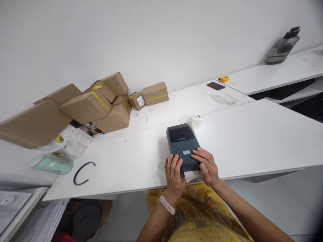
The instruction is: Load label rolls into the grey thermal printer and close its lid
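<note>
A dark teal label printer (180,144) with a black window and a pale blue button lies on the white table near its front edge. My left hand (174,173) grips the printer's front left corner, its fingers bent over the top. At the front right, my right hand (208,165) holds the other side, with fingers on the top face and the thumb low by the front. A bit of white paper (193,175) shows between the hands at the printer's front. Behind the printer stands a white label roll (196,121).
Several cardboard boxes (111,119) are stacked at the back left. Nearby are a mint-green cylinder (54,164) and a black headband-like arc (77,173). A phone (216,86), a yellow tape measure (224,79) and a water bottle (281,50) stand or lie toward the back right.
</note>
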A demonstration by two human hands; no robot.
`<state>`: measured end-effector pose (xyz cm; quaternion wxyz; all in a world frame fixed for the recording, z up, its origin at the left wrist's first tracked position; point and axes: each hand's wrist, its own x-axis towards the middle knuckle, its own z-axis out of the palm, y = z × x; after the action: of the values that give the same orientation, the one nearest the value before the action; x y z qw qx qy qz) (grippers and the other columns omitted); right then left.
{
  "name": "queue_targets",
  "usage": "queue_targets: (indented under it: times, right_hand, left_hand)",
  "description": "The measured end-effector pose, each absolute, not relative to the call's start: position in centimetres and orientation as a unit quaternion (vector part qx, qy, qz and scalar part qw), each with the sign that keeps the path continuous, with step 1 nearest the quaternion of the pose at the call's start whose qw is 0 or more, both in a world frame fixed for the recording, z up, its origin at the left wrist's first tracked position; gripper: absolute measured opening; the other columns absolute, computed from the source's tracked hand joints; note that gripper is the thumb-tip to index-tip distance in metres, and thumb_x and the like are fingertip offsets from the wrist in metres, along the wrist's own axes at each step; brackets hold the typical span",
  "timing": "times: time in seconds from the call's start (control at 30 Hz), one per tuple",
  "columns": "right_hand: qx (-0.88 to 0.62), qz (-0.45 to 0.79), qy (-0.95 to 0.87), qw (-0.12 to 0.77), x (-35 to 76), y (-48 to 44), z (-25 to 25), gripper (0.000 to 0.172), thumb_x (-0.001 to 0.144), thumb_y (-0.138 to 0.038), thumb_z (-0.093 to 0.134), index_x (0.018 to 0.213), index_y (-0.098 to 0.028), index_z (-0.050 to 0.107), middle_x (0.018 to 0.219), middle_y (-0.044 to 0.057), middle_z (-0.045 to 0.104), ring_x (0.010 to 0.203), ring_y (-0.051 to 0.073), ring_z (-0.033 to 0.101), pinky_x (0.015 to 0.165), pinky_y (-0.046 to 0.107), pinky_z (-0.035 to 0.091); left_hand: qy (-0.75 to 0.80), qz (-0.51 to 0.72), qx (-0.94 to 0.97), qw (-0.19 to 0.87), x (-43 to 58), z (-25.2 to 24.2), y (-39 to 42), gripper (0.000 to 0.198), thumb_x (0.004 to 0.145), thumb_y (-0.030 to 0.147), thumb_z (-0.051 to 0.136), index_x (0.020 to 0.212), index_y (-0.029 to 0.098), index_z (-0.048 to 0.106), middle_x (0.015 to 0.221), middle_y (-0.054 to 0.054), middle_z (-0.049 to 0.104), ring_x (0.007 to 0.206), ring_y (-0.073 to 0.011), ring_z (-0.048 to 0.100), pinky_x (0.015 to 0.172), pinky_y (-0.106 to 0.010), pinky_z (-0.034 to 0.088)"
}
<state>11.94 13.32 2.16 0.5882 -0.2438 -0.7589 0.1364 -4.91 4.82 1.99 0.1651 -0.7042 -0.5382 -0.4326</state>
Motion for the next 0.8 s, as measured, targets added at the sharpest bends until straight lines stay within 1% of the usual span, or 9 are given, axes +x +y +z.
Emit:
queue_targets:
  times: [0.07, 0.13, 0.17, 0.23, 0.3, 0.33, 0.4, 0.5, 0.8]
  right_hand:
    - [-0.266, 0.156, -0.767, 0.562, 12.4, 13.5, 3.5, 0.038, 0.104, -0.026, 0.037, 0.131, -0.027, 0.064, 0.126, 0.009, 0.067, 0.126, 0.029, 0.057, 0.103, 0.052, 0.045]
    - [-0.281, 0.176, -0.774, 0.540, 12.6, 13.8, 4.6, 0.038, 0.106, -0.029, 0.032, 0.127, -0.027, 0.063, 0.123, 0.009, 0.068, 0.123, 0.028, 0.058, 0.100, 0.051, 0.045]
    - [-0.284, 0.184, -0.776, 0.533, 12.6, 14.0, 4.9, 0.039, 0.107, -0.031, 0.029, 0.126, -0.027, 0.063, 0.123, 0.009, 0.068, 0.123, 0.028, 0.057, 0.100, 0.050, 0.045]
    - [-0.285, 0.193, -0.779, 0.525, 12.5, 14.4, 5.1, 0.041, 0.108, -0.034, 0.026, 0.126, -0.027, 0.061, 0.127, 0.009, 0.066, 0.125, 0.028, 0.055, 0.103, 0.051, 0.044]
    - [-0.283, 0.197, -0.780, 0.522, 12.3, 14.6, 4.8, 0.040, 0.108, -0.037, 0.026, 0.128, -0.028, 0.060, 0.130, 0.009, 0.064, 0.129, 0.028, 0.052, 0.105, 0.052, 0.041]
    - [-0.282, 0.197, -0.781, 0.521, 12.2, 14.6, 4.6, 0.040, 0.108, -0.037, 0.026, 0.128, -0.028, 0.059, 0.131, 0.009, 0.064, 0.130, 0.028, 0.051, 0.106, 0.052, 0.040]
    - [-0.280, 0.195, -0.783, 0.520, 12.1, 14.5, 4.2, 0.041, 0.108, -0.038, 0.025, 0.130, -0.028, 0.058, 0.133, 0.009, 0.063, 0.132, 0.028, 0.050, 0.107, 0.052, 0.039]
    - [-0.282, 0.182, -0.789, 0.515, 12.1, 14.4, 3.9, 0.041, 0.108, -0.038, 0.026, 0.130, -0.028, 0.059, 0.135, 0.008, 0.063, 0.133, 0.028, 0.051, 0.106, 0.050, 0.040]
    - [-0.281, 0.111, -0.820, 0.487, 12.4, 14.5, 4.6, 0.036, 0.106, -0.034, 0.037, 0.127, -0.032, 0.066, 0.137, 0.007, 0.063, 0.130, 0.029, 0.053, 0.099, 0.047, 0.040]
  left_hand:
    - [-0.589, -0.487, -0.641, 0.068, -3.7, 2.1, 2.6, 0.047, 0.091, 0.031, 0.066, 0.135, 0.017, 0.057, 0.140, -0.018, 0.060, 0.142, -0.0306, 0.048, 0.115, -0.053, 0.042]
    - [-0.626, -0.569, -0.509, -0.157, -2.5, 2.3, 0.3, 0.038, 0.084, 0.052, 0.071, 0.104, 0.020, 0.069, 0.117, -0.014, 0.068, 0.121, -0.0299, 0.060, 0.108, -0.050, 0.045]
    - [-0.629, -0.578, -0.438, -0.282, -2.0, 2.5, -0.5, 0.043, 0.081, 0.062, 0.069, 0.090, 0.020, 0.070, 0.104, -0.012, 0.069, 0.108, -0.0283, 0.063, 0.103, -0.047, 0.048]
    - [-0.621, -0.555, -0.368, -0.414, -1.4, 3.1, -1.1, 0.059, 0.088, 0.073, 0.050, 0.076, 0.019, 0.069, 0.079, -0.008, 0.065, 0.077, -0.0222, 0.064, 0.078, -0.040, 0.053]
    - [-0.610, -0.521, -0.337, -0.492, -1.2, 3.9, -0.4, 0.069, 0.092, 0.074, 0.038, 0.073, 0.016, 0.070, 0.066, -0.006, 0.061, 0.056, -0.0159, 0.056, 0.056, -0.031, 0.044]
    - [-0.602, -0.509, -0.322, -0.524, -1.2, 4.4, 0.4, 0.069, 0.091, 0.074, 0.040, 0.073, 0.015, 0.070, 0.064, -0.005, 0.061, 0.050, -0.0135, 0.052, 0.050, -0.028, 0.038]
    - [-0.590, -0.495, -0.297, -0.565, -1.2, 5.3, 1.9, 0.064, 0.082, 0.075, 0.057, 0.070, 0.014, 0.069, 0.062, -0.004, 0.060, 0.046, -0.0105, 0.047, 0.047, -0.025, 0.032]
    - [-0.583, -0.501, -0.282, -0.574, -1.1, 6.2, 3.3, 0.057, 0.069, 0.071, 0.072, 0.064, 0.015, 0.064, 0.059, 0.000, 0.056, 0.047, -0.0079, 0.043, 0.049, -0.024, 0.031]
    - [-0.594, -0.493, -0.315, -0.552, -1.5, 5.8, 2.6, 0.051, 0.073, 0.065, 0.070, 0.061, 0.016, 0.065, 0.061, -0.002, 0.060, 0.052, -0.0117, 0.049, 0.054, -0.026, 0.037]
